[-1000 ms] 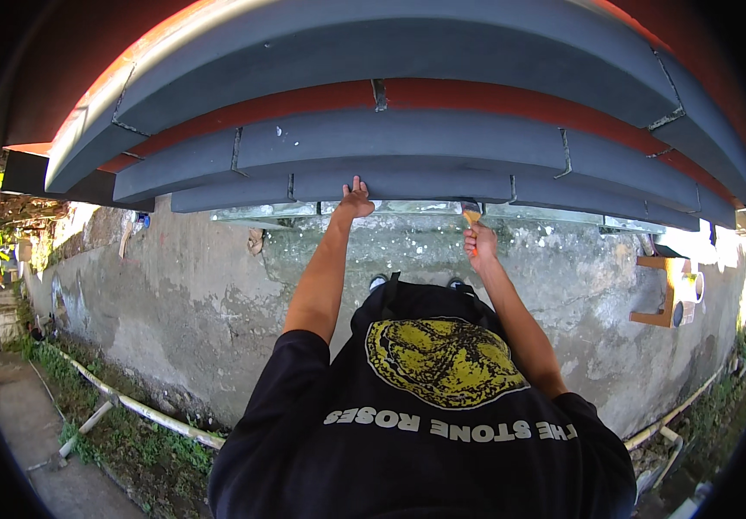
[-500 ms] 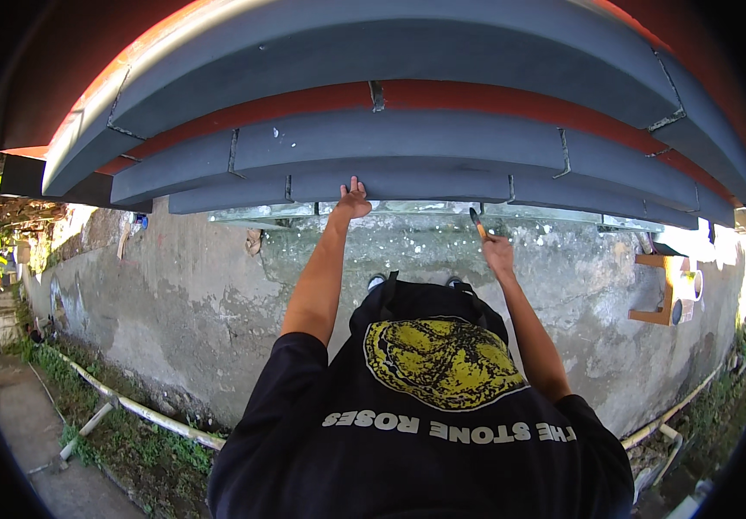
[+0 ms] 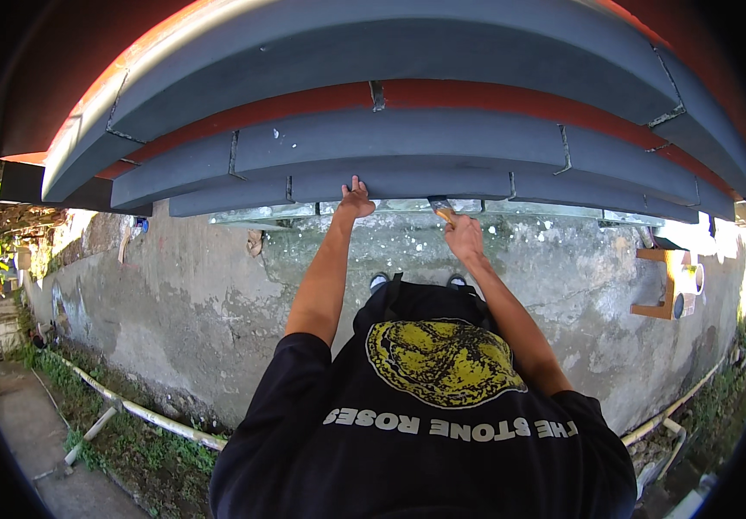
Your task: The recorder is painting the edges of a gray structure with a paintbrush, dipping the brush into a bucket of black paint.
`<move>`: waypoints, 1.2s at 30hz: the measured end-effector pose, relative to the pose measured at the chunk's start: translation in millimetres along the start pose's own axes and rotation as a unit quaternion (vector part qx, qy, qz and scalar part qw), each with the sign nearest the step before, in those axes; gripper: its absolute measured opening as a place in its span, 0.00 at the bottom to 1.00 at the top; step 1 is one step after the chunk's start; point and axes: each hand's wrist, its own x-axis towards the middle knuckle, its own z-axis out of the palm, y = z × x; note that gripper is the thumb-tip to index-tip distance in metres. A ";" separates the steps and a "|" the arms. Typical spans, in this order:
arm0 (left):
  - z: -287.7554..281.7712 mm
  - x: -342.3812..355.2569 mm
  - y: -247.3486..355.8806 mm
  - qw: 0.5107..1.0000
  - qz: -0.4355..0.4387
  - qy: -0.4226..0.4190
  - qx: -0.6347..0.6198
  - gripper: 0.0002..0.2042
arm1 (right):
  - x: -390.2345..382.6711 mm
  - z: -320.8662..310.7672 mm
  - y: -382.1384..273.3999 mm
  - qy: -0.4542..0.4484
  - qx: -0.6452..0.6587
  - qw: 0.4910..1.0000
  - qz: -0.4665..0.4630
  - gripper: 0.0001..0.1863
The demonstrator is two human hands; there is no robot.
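Stepped blue-grey ledges (image 3: 408,138) span the view in front of me, with red bands between them. My left hand (image 3: 356,202) rests its spread fingers against the lowest ledge, left of centre, and holds nothing. In my right hand (image 3: 464,237) is a paintbrush (image 3: 446,212) with an orange-brown handle, gripped by the handle. Its dark head points up and left, at the underside of the lowest ledge; whether the bristles touch it I cannot tell. Just beneath that ledge runs a pale, paint-flecked strip (image 3: 511,208).
A brown wooden stool or box (image 3: 669,285) stands at the right, with a white round container (image 3: 694,278) by it. Worn grey concrete (image 3: 209,303) lies below, spotted white near my feet. A pale pipe (image 3: 144,413) crosses the grass at lower left.
My right hand has moved left with the paintbrush, closer to my left hand, and the brush now tilts more to the left. The left hand has hardly moved.
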 end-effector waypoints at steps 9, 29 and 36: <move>1.4 -0.4 -2.1 1.000 0.010 0.020 -0.015 0.32 | 2.7 -28.1 26.6 0.047 -0.045 0.995 0.080 0.14; 15.3 2.2 -12.9 0.999 0.031 0.037 -0.020 0.33 | -7.8 -20.9 123.7 0.053 0.459 0.830 0.313 0.10; 7.2 -4.0 -5.6 0.999 0.012 0.035 -0.022 0.33 | -24.1 15.5 86.2 -0.116 0.549 0.784 0.265 0.12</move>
